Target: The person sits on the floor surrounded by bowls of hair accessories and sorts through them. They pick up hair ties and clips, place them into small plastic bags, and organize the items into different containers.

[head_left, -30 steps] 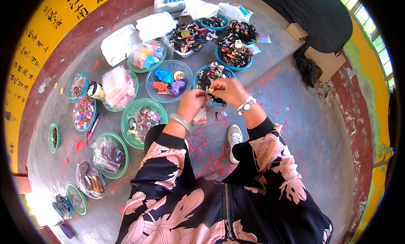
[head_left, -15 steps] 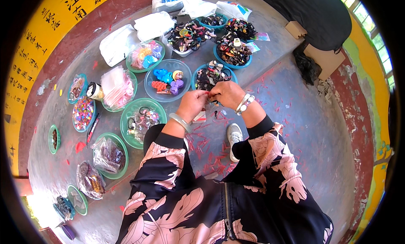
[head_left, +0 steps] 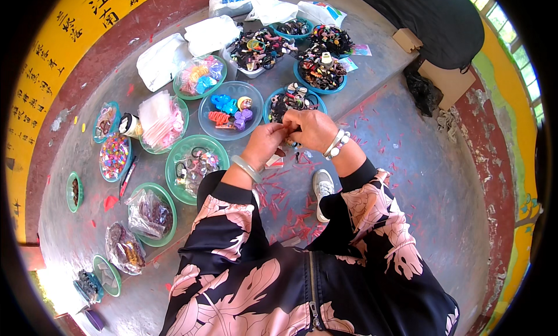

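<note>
My left hand (head_left: 265,146) and my right hand (head_left: 314,131) meet in front of me with fingertips pinched together. Whatever they hold between them is too small and covered to make out. Just beyond the fingers stands a blue basin (head_left: 265,108) of dark hair ties (head_left: 289,97), partly hidden by my right hand. Left of that, a clear bowl (head_left: 204,122) holds blue, orange and purple coiled pieces. A green bowl (head_left: 170,176) with hair ties and small packets lies beside my left forearm. Under my hands, a small pale-and-red card or box (head_left: 275,161) shows on the floor.
More basins of dark hair ties (head_left: 321,73) stand at the back, near white bags (head_left: 160,61). Down the left are a bowl of colourful beads (head_left: 115,157), a red-and-black pen (head_left: 128,178) and bagged items (head_left: 124,249). Red scraps (head_left: 290,220) litter the floor around my shoe (head_left: 323,195).
My right hand has shifted slightly up, its fingers curling more over the left fingertips. A bit of red seen at the fingertips before is now hidden. The bowls have stayed put.
</note>
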`<state>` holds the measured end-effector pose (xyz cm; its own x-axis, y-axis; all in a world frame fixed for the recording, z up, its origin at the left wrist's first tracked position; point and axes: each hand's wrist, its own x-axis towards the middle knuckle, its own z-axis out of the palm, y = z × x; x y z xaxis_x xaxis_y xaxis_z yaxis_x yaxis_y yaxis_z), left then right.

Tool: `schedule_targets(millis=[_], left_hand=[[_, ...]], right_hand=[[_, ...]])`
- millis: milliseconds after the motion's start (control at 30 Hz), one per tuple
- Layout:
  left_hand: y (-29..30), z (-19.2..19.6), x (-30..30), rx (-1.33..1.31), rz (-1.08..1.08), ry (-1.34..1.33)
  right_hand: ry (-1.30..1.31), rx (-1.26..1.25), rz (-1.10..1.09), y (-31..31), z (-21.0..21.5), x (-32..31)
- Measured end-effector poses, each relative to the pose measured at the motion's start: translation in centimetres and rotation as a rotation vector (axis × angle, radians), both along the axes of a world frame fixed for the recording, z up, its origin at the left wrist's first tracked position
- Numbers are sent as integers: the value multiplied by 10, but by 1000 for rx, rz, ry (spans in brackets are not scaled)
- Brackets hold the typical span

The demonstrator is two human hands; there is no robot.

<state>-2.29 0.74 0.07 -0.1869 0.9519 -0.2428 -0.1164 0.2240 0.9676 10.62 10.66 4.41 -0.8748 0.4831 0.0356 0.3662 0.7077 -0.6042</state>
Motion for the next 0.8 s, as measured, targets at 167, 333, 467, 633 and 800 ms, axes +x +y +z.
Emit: schedule_targets(millis=[167,333,467,633,800], left_hand=[[1,-3,-5,1,68,-261],[2,-8,-9,31,49,-338],[0,-3,-6,65,26,-332],[1,-9,-8,38,-10,-275],[-1,-2,-7,-15,-32,-273]], right_hand=[[268,-248,89,7,-3,1],[422,-418,21,20,-9,6],[423,-207,2,22,-10,8],[302,77,39,14,-1,8],[292,193,138,12,-2,6]])
